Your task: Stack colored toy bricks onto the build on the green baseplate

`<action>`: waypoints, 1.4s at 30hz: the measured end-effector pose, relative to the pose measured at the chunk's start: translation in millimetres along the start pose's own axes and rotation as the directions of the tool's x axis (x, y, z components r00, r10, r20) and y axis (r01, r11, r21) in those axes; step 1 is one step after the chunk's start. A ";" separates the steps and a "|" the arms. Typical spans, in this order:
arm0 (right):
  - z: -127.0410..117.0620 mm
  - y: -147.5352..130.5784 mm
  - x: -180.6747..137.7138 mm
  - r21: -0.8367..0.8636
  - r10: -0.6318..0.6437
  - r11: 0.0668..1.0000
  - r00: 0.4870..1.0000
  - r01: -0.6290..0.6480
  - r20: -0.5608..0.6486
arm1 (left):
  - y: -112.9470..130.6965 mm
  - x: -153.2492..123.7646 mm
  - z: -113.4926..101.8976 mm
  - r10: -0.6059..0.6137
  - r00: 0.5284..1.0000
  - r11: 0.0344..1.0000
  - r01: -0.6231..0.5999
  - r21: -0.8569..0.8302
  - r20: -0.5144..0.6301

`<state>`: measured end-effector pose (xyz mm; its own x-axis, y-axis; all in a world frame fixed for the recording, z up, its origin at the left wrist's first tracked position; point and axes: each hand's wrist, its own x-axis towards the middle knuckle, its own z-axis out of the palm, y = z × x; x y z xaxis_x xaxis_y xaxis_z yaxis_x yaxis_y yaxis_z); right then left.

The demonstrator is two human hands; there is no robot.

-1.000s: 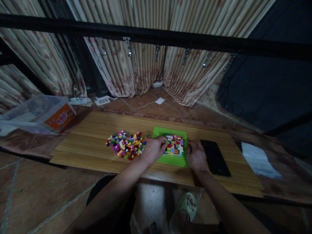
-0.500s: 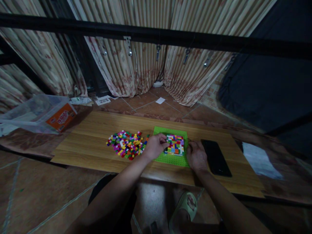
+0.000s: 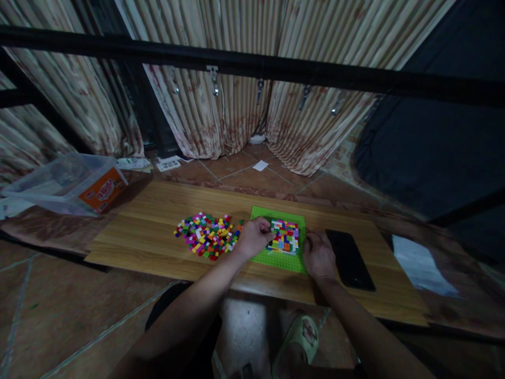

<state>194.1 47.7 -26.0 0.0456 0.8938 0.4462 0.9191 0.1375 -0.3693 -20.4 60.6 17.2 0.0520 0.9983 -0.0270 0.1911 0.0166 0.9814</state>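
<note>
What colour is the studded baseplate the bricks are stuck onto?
Bright green; the baseplate shows best in the head view.

Only real change over the last 1 second is the left hand [image 3: 255,238]. It was lying flatter across the left edge of the brick patch [image 3: 284,235], and now it's bunched up, with thumb and fingertips [image 3: 269,227] pinched together right at the patch's upper-left corner. Can't tell if there's a brick in that pinch, too dark. The head tipped a bit too, so the whole scene slid slightly in the view
</note>
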 end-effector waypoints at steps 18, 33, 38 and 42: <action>0.0 0.3 0.4 -0.007 0.004 1.000 1.000 -0.004 0.011 | 3.9 7.7 -81.4 0.105 0.994 0.847 -0.087 0.524 -0.004; 0.5 2.2 0.5 -0.009 0.015 1.000 0.999 -0.015 0.032 | 6.1 4.1 -60.8 0.126 0.979 0.496 -0.200 0.845 0.158; 1.8 3.6 0.8 0.017 0.001 1.000 1.000 -0.002 0.018 | 9.6 3.7 -60.7 0.168 0.979 0.532 -0.188 0.826 0.114; 1.8 3.2 0.8 -0.001 0.009 1.000 1.000 -0.009 0.023 | 13.0 -0.1 -55.8 0.280 0.952 0.687 -0.290 0.667 0.126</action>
<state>196.4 49.7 -28.3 0.0452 0.9047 0.4237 0.9190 0.1287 -0.3726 -72.6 63.8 40.6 0.2268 0.9476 0.2249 0.7694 -0.3159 0.5552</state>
